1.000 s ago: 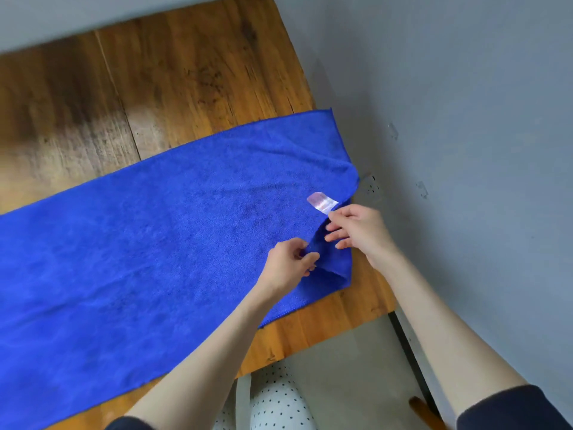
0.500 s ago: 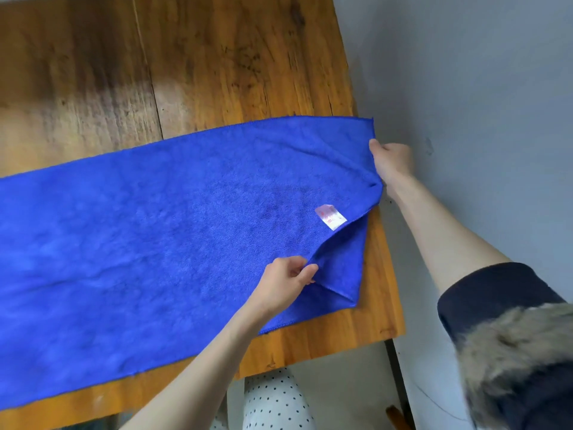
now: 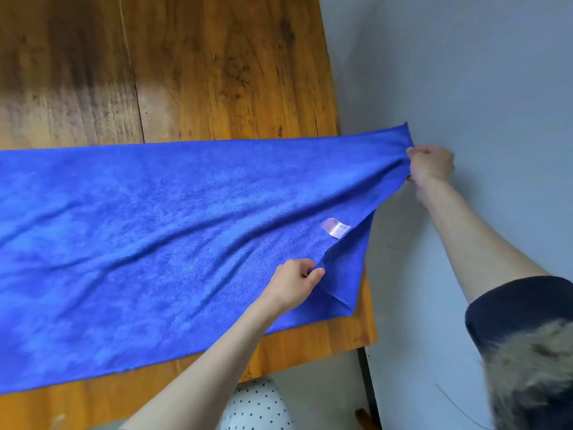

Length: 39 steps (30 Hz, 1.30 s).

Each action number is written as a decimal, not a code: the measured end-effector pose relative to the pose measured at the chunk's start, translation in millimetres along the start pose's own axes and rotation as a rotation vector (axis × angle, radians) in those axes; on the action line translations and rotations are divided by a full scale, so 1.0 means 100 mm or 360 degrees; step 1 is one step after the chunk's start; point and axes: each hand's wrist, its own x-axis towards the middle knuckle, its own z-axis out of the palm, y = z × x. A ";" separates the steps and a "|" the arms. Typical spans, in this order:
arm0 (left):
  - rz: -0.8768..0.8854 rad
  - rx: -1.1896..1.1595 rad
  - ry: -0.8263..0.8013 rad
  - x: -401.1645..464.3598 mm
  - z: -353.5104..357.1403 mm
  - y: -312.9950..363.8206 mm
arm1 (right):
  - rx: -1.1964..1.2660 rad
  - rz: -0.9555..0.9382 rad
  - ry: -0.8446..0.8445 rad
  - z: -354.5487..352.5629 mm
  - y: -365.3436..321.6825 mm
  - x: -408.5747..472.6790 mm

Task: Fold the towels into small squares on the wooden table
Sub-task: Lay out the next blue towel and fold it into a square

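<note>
A long blue towel (image 3: 161, 231) lies spread across the wooden table (image 3: 217, 72), running off the left edge of view. A small pale label (image 3: 335, 227) shows near its right end. My right hand (image 3: 429, 166) grips the far right corner and holds it stretched out past the table's right edge, lifted off the wood. My left hand (image 3: 293, 282) pinches the near right corner, where the cloth is folded under into a flap. The towel's right end is pulled taut between both hands.
A grey wall (image 3: 465, 72) rises right beside the table's right edge. The table's near edge (image 3: 310, 342) runs along the bottom, with a black leg below it. A white dotted cloth (image 3: 257, 408) shows under the table edge. A fur-trimmed dark sleeve sits at lower right.
My right hand left the label area, took the far right corner and pulled it right, beyond the table edge. My left hand kept its pinch on the near corner. The towel's end is stretched.
</note>
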 end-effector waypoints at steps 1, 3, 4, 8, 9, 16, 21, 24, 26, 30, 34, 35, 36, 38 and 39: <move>0.0004 -0.0004 -0.0011 0.00 -0.01 0.02 | 0.0006 -0.0034 -0.0004 -0.03 -0.01 -0.03; 0.0024 -0.0041 0.0020 -0.05 -0.06 0.03 | 0.0025 -0.0087 -0.0026 -0.07 -0.05 -0.14; 0.0038 -0.0072 0.0058 -0.09 -0.12 0.02 | 0.0047 -0.0106 -0.0040 -0.07 -0.09 -0.23; 0.0093 -0.0183 0.0209 -0.37 -0.46 -0.06 | 0.0090 -0.0249 -0.0102 0.00 -0.30 -0.61; 0.0113 -0.0226 0.0225 -0.47 -0.56 -0.09 | 0.0091 -0.0295 -0.0113 0.03 -0.37 -0.72; 0.0277 -0.0429 0.0481 -1.21 -1.33 -0.45 | 0.0172 -0.0526 -0.0238 0.21 -0.92 -1.66; 0.0298 -0.0551 0.0764 -1.83 -1.85 -0.85 | 0.0165 -0.0694 -0.0370 0.55 -1.25 -2.54; 0.0330 -0.0610 0.0937 -2.17 -2.11 -1.09 | 0.0151 -0.0769 -0.0454 0.83 -1.46 -3.01; 0.0348 -0.0650 0.1025 -2.37 -2.25 -1.25 | 0.0108 -0.0837 -0.0495 1.03 -1.61 -3.26; 0.0341 -0.0816 0.1164 -2.67 -2.47 -1.55 | 0.0077 -0.0892 -0.0641 1.44 -1.86 -3.69; 0.0195 -0.0971 0.1296 -2.80 -2.54 -1.93 | 0.0092 -0.0884 -0.0818 1.84 -1.95 -4.03; 0.0130 -0.0986 0.1320 -2.80 -2.53 -2.03 | 0.0095 -0.0859 -0.0856 1.95 -1.96 -4.10; 0.0038 -0.0995 0.1348 -2.78 -2.52 -2.14 | 0.0110 -0.0815 -0.0899 2.05 -1.95 -4.16; -0.0217 -0.0901 0.1379 -2.71 -2.50 -2.38 | 0.0175 -0.0695 -0.1014 2.25 -1.92 -4.23; -0.0358 -0.0789 0.1373 -2.66 -2.50 -2.48 | 0.0188 -0.0655 -0.1076 2.33 -1.90 -4.26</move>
